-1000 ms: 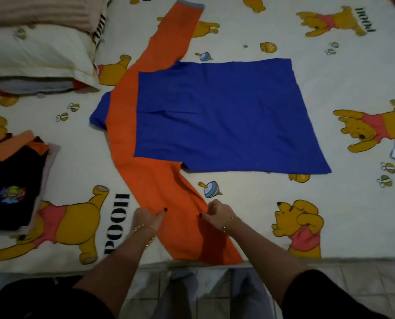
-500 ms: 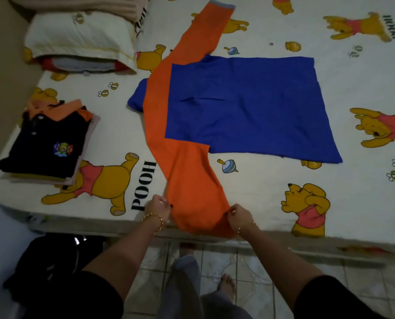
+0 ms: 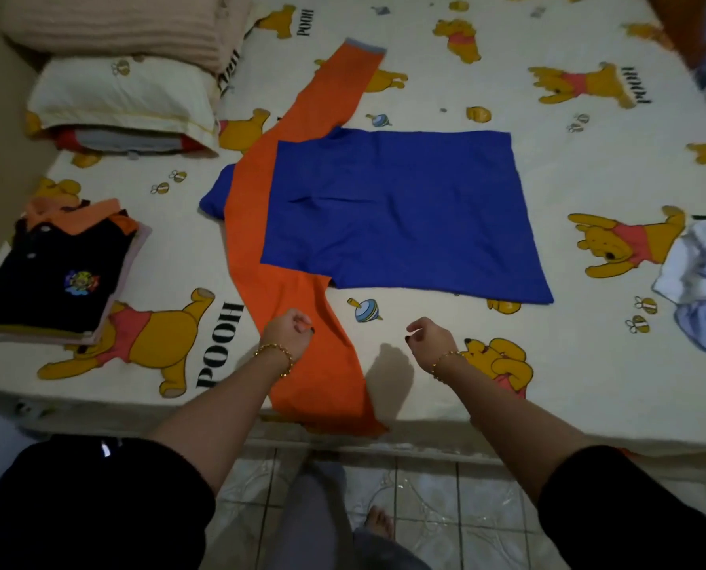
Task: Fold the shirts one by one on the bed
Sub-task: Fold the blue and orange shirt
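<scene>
Inspecting hand positions at the near sleeve

Both forearms reach forward over the bed (image 3: 590,364) edge. The left hand (image 3: 287,332) sits knuckles-up on the near sleeve (image 3: 302,298), fingers curled tight; whether it pinches the orange cloth cannot be told. The right hand (image 3: 428,337) hovers above bare sheet just right of that sleeve, fingers curled in, holding nothing. The shirt (image 3: 400,216) lies flat mid-bed, blue body beyond both hands, near sleeve running under the left hand to the mattress edge. A stack of folded shirts (image 3: 51,273) lies far left.
</scene>
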